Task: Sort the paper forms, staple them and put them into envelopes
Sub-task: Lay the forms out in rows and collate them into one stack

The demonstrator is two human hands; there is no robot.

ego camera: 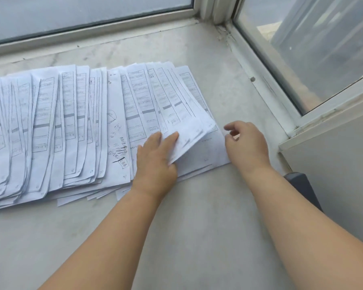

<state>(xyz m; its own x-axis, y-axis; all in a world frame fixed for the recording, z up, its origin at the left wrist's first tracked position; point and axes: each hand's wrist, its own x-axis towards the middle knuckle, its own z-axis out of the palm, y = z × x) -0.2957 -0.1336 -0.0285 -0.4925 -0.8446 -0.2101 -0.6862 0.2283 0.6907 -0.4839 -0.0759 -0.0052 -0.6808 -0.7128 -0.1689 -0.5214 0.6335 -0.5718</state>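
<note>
Your paper forms [71, 126] lie fanned in one overlapping row across the pale stone table [197, 227], running from the left edge of view to a spot just short of the window corner. Each sheet's long axis runs away from you toward the window frame [92, 32], its top edge at the far side, and the sheets toward the right end lean a little to the left. Your left hand [155, 155] rests on the right end of the row, fingers and thumb pinching a small bundle of sheets [187, 130] whose near corner is lifted and curled off the bottom sheet [214, 151]. Your right hand [245, 141] hovers just beside that sheet's right edge, fingers loosely curled, holding nothing.
</note>
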